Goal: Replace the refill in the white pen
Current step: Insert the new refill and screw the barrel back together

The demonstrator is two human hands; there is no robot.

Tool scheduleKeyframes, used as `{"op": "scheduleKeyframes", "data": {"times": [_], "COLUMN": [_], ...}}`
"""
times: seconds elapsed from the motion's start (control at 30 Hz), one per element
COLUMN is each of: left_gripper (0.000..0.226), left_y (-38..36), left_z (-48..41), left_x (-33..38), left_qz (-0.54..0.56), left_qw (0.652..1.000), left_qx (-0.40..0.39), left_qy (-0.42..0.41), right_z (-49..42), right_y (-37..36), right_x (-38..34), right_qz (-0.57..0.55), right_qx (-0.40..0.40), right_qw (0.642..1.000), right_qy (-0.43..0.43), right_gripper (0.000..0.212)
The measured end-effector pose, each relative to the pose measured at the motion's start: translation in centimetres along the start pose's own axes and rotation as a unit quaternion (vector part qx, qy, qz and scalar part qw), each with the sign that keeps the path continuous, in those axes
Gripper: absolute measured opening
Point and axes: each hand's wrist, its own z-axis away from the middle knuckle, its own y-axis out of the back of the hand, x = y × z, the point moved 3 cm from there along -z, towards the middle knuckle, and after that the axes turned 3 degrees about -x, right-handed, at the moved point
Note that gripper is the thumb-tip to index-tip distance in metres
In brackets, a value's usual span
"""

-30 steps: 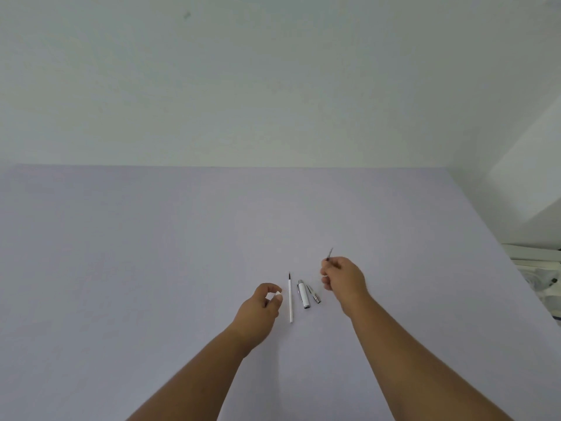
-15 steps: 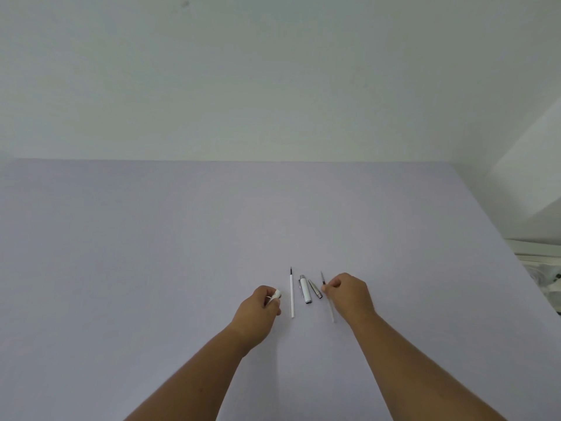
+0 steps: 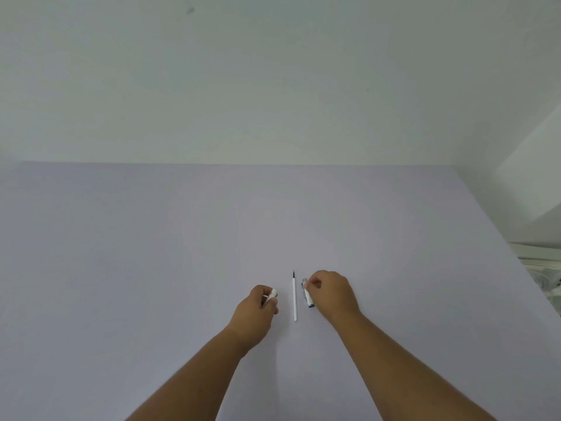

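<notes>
My left hand (image 3: 258, 309) is closed around a short white pen part (image 3: 272, 295), whose end sticks out between thumb and forefinger. A thin white refill (image 3: 294, 299) with a dark tip lies straight on the table between my hands, tip pointing away from me. Just right of it lies a white pen piece with a metal clip (image 3: 307, 296). My right hand (image 3: 332, 294) rests over that piece, its fingertips pinching the far end. Whatever lies under my right palm is hidden.
The table (image 3: 182, 253) has a plain pale lilac top that meets a white wall at the back. Its right edge runs diagonally down the frame, with some white clutter (image 3: 543, 275) beyond it.
My right hand set a thin refill down on the table, then slid left onto the clip piece. My left hand stayed put with its white part.
</notes>
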Motion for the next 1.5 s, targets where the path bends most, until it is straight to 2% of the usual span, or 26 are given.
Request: {"op": "scheduleKeyframes", "data": {"times": [0.17, 0.37, 0.47, 0.57, 0.63, 0.7, 0.87, 1.03, 1.2, 1.33, 1.4, 1.5], "left_gripper": [0.02, 0.017, 0.013, 0.011, 0.008, 0.004, 0.007, 0.014, 0.007, 0.007, 0.006, 0.01], "left_y": [0.5, 1.3, 1.6, 1.7, 1.6, 1.5, 1.0, 0.5, -0.1, -0.7, -0.8, -0.8], "left_z": [0.0, 0.1, 0.0, 0.0, 0.0, 0.0, 0.4, 0.5, 0.7, 0.6, 0.6, 0.6], "left_x": [-0.5, -1.4, -1.8, -1.8, -1.6, -1.3, -0.3, 0.4, 0.8, 1.3, 1.3, 1.4], "left_qz": [0.002, -0.002, -0.011, -0.022, -0.033, -0.035, -0.013, 0.008, -0.001, 0.004, 0.004, 0.018], "left_qw": [1.0, 1.0, 1.0, 0.999, 0.999, 0.999, 1.0, 1.0, 1.0, 0.999, 0.999, 0.999], "left_qx": [0.008, 0.019, 0.021, 0.021, 0.022, 0.023, 0.016, 0.01, 0.0, -0.011, -0.014, -0.019], "left_qy": [0.007, 0.017, 0.02, 0.021, 0.018, 0.011, -0.005, -0.015, -0.023, -0.033, -0.034, -0.033], "right_z": [0.2, 0.5, 0.7, 1.1, 1.4, 1.4, 2.1, 2.9, 2.6, 2.4, 2.4, 1.5], "right_y": [-2.6, -4.0, -3.8, -3.0, -2.2, -1.6, -1.2, -1.1, 0.3, 0.4, 0.7, 1.9], "right_x": [-2.8, -3.3, -3.8, -4.4, -4.9, -5.1, -5.0, -4.3, -3.3, -2.9, -2.7, -1.7], "right_qz": [0.189, 0.219, 0.146, -0.034, -0.169, -0.248, -0.264, -0.292, -0.387, -0.335, -0.344, -0.368], "right_qx": [-0.033, -0.041, -0.045, -0.005, 0.024, 0.039, 0.023, -0.034, 0.011, -0.06, -0.076, -0.028], "right_qw": [0.98, 0.975, 0.988, 0.999, 0.985, 0.967, 0.964, 0.956, 0.921, 0.94, 0.936, 0.928], "right_qy": [0.048, 0.005, -0.029, -0.023, -0.028, -0.037, -0.029, -0.021, -0.035, -0.008, -0.016, -0.048], "right_gripper": [0.03, 0.02, 0.021, 0.021, 0.019, 0.019, 0.019, 0.018, 0.016, 0.012, 0.013, 0.016]}}
